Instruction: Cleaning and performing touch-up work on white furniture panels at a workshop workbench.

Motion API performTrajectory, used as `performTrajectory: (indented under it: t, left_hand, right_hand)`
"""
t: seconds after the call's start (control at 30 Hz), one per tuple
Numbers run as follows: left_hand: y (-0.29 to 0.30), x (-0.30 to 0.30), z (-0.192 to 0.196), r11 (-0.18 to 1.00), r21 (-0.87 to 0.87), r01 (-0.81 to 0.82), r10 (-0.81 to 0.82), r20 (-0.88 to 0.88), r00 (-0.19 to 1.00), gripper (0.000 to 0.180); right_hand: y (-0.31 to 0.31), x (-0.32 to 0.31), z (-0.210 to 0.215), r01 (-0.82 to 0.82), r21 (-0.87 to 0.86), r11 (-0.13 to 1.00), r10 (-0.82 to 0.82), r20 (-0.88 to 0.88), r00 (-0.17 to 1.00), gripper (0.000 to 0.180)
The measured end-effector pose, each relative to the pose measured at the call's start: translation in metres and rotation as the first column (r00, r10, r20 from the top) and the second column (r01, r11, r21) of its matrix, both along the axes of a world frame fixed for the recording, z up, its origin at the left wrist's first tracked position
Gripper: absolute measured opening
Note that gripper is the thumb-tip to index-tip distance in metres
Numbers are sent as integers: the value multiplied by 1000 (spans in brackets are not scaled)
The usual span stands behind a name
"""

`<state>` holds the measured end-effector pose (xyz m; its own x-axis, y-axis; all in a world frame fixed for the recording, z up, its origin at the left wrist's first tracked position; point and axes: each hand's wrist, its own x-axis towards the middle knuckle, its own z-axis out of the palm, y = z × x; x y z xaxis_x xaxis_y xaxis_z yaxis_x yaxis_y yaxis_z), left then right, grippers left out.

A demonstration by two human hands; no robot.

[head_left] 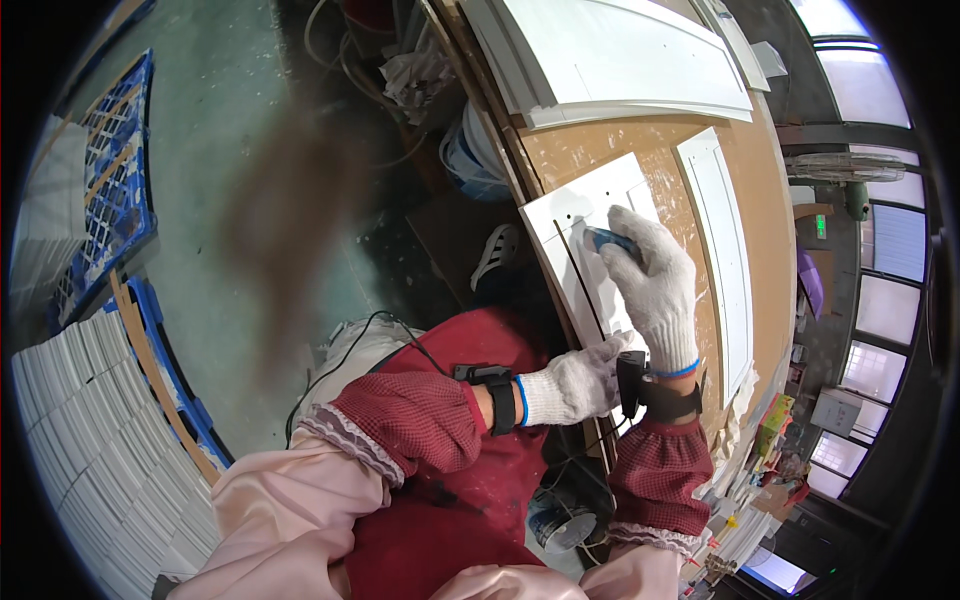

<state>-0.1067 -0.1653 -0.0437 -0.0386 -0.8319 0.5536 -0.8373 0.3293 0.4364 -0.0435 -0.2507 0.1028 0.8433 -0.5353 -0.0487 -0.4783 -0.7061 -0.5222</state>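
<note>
White painted panel [590, 260], small and flat, lying on brown worktop [600, 150] with near end overhanging worktop edge. Judged stiff and light, probably board; painted face likely smooth and easy to scuff or chip at corners. Best held flat by pressing down or by pinching long edges, not by overhanging end alone.

Right hand [655, 285], knit glove, on top of panel toward far end; grip closed around small blue block [608, 238], pressed against panel face. Block looks soft-faced, easy to hold with fingers wrapped over it.

Left hand [575, 380], knit glove, at near end of panel; fingers curled loosely against panel edge, nothing else seen in grip. Exact contact partly hidden by right wrist.

Longer white panel [725, 250] just right of small panel, apart from it. Large white boards [620, 55] beyond small panel, at far end of worktop.
</note>
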Motion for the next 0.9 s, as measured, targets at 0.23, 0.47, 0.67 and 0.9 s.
performTrajectory:
  t: [0.23, 0.47, 0.67, 0.9]
  left_hand:
    - [9, 14, 29, 998, 58, -38, 26, 183, 983, 28]
    - [27, 49, 56, 989, -140, 54, -77, -164, 983, 22]
    - [52, 117, 54, 894, -278, -351, 242, -361, 901, 24]
    - [59, 128, 48, 852, 253, -458, 489, -694, 527, 60]
  right_hand:
    - [-20, -32, 9, 231, 219, 948, -238, 6, 971, 36]
    - [-24, -44, 8, 268, 367, 891, -304, 44, 951, 41]
    - [-19, -23, -18, 80, 282, 956, -126, 148, 981, 38]
    - [-14, 1, -17, 18, 269, 963, -64, 164, 984, 36]
